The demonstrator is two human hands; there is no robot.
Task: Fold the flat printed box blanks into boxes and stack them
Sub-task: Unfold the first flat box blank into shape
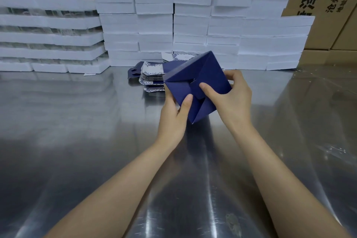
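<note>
A dark blue box (204,71), partly folded, is held tilted above the steel table with its flapped bottom turned toward me. My left hand (173,114) grips its lower left edge, thumb on the blue face. My right hand (231,96) holds the right side, thumb pressing a bottom flap near the middle. Behind the box lies a pile of flat printed blanks (152,79), white with blue leaf borders, partly hidden by the box.
White foam boxes (193,15) are stacked in a high wall along the back of the shiny steel table (77,141). More white trays (48,35) rise at the back left. Brown cardboard cartons (328,6) stand at the back right.
</note>
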